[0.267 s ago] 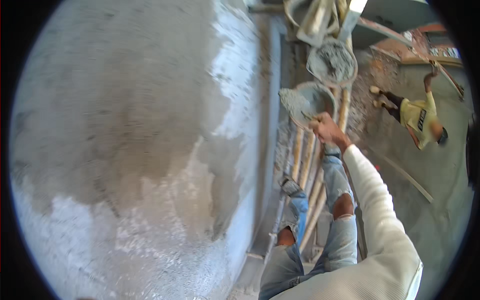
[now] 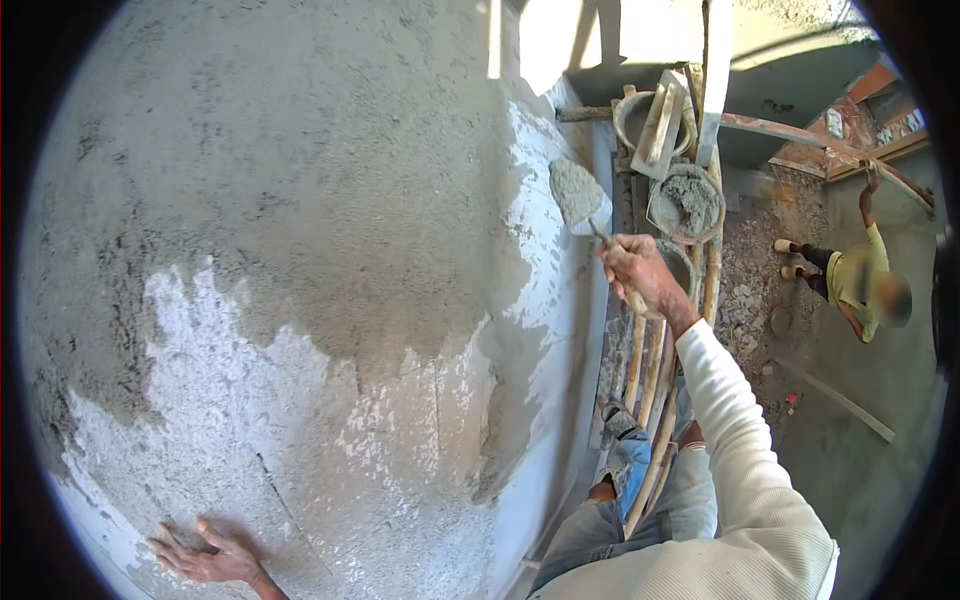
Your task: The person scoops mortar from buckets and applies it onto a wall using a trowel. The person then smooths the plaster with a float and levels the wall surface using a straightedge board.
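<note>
Head view, the only one. We took the plastered wall [image 2: 300,200] as our landmark. Most of it carried rough grey mortar; a paler, whitish bare patch ran across its lower part and up its right edge.

Our right hand [image 2: 638,272] was just off the wall's right edge, fingers wrapped tight round the wooden handle of a trowel [image 2: 578,195]. The blade, loaded with a heap of wet grey mortar, sat up against the wall's right edge; whether it touched the surface we could not tell.

Our left hand [image 2: 208,558] lay flat on the wall near its lower left, fingers spread and pressed to the rough coat.

Right of the wall, below us, ran bamboo scaffold poles [image 2: 650,400], with our knees in torn jeans over them. On the staging beyond the trowel sat a pan of mortar [image 2: 688,203], a second pan [image 2: 680,262] partly hidden by the right hand, and an empty one with a wooden float [image 2: 660,125] laid across it. Farther right, on the ground well away from the wall, another person [image 2: 850,280] in a yellow shirt was reaching up.

Risks as we judged them: the mortar heap could slide off the tilted blade and drop down the wall's edge. The poles gave narrow footing, so a hard throw or lean could unsettle us. Anything falling could land on the ground where the other person worked.
</note>
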Available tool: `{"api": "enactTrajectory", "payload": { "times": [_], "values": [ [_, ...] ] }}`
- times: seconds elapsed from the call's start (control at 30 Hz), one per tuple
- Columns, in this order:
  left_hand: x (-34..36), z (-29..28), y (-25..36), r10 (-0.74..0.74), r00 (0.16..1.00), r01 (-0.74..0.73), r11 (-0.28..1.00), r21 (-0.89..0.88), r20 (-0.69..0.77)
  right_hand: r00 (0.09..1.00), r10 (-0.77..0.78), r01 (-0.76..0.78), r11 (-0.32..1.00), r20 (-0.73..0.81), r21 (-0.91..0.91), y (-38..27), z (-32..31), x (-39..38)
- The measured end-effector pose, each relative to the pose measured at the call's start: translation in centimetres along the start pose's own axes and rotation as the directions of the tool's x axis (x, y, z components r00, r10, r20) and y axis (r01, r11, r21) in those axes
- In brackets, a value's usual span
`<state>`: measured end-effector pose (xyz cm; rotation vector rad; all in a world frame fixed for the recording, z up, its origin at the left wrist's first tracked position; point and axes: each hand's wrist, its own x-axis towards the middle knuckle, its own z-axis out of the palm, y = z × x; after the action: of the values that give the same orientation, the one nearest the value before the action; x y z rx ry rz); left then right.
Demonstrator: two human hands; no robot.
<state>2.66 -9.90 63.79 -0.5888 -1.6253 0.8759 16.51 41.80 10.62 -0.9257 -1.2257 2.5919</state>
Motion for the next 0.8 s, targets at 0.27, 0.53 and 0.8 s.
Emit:
{"api": "enactTrajectory", "payload": {
  "times": [0.27, 0.53, 0.8],
  "values": [
    [0.9, -0.8, 0.6, 0.063, 0.998, -0.064, 0.995, -0.074, -0.013, 0.644, -0.585, 0.466, 0.811, -0.494, -0.353, -16.7, -1.5, -2.8],
    [0.3, 0.6, 3.4, 0.088, 0.995, -0.092, 0.991, -0.102, -0.043, 0.443, -0.832, 0.264, 0.476, -0.333, -0.839, -10.2, 7.0, 12.2],
    [0.1, 0.0, 2.6, 0.072, 0.997, -0.076, 0.992, 0.098, 0.041, 0.994, 0.012, 0.092, 0.394, 0.105, -0.915, 15.5, 0.5, -6.3]
  ]
}}
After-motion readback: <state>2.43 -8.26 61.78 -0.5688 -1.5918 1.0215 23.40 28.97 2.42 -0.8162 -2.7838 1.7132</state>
